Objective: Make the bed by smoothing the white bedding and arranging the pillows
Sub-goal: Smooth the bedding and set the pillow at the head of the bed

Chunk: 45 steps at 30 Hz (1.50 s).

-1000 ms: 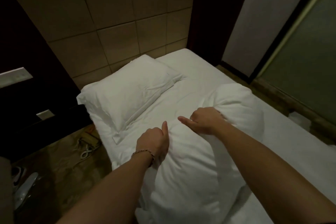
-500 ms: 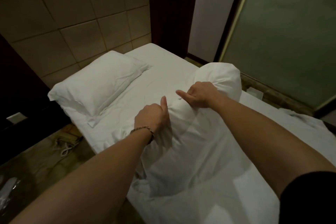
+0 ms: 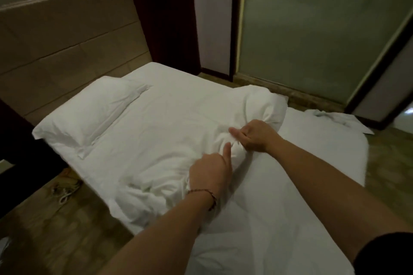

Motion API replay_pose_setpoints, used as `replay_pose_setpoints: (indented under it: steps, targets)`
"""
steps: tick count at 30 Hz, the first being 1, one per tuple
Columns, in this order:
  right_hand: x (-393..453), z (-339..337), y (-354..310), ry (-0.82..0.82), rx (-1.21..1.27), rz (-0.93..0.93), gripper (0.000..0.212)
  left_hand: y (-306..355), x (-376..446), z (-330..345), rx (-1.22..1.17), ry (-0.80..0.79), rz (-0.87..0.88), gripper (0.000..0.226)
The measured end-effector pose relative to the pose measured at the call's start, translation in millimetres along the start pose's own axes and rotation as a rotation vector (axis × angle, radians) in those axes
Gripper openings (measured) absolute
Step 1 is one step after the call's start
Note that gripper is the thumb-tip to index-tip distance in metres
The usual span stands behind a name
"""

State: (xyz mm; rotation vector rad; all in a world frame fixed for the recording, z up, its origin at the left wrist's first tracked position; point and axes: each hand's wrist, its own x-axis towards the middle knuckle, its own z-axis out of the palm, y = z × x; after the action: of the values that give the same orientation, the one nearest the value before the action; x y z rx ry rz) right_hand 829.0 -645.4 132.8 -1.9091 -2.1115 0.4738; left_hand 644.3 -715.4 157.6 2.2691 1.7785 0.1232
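Moved: both hands and the bundle they hold have gone from near the bed's left side to its middle, and the bundle now lies lower and flatter.
Left fingers: curled tight into the white cloth, thumb sticking up.
Left hand: grips the near end of the bundled pillow; a thin red bracelet is on the wrist.
Right fingers: curled and pinching a bunch of cloth, thumb pointing left.
Right hand: holds the bundle just behind its puffy far end.
Bundled pillow: white and crumpled, lying across the middle of the bed, puffy end toward the far side.
Other pillow: flat at the head of the bed, on the left, touching the tan headboard.
White sheet: covers the mattress, with some wrinkles.
Loose cloth: white, on the floor by the far side of the bed.
Cord: pale, on the floor to the left of the bed.
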Motion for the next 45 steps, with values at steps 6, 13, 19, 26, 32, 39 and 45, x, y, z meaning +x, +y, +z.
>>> replay_pose_setpoints:
  steps: [6,13,19,26,32,39,45]
  targets:
    - [-79,46,83,0.085,-0.114,-0.075,0.071,61,-51,96,0.125,-0.195,0.262,0.055]
    - [-124,89,140,0.108,-0.1,-0.107,0.061,72,-18,101,-0.04,0.051,0.442,0.072]
    - [-133,103,148,0.069,-0.103,-0.032,0.057,36,48,115,0.232,-0.225,0.34,0.052]
    - [-147,118,128,-0.014,-0.092,0.288,0.037,30,58,160,0.192,-0.33,0.296,0.057]
    - [-139,117,70,-0.005,0.154,0.851,0.058,36,82,173,0.14,-0.371,0.348,0.06]
    - [-101,150,-32,0.247,0.12,1.19,0.096,16,124,148,0.098,-0.441,0.808,0.056]
    - [-99,177,-53,0.264,0.186,1.377,0.07,37,195,137,0.331,-0.394,1.079,0.062]
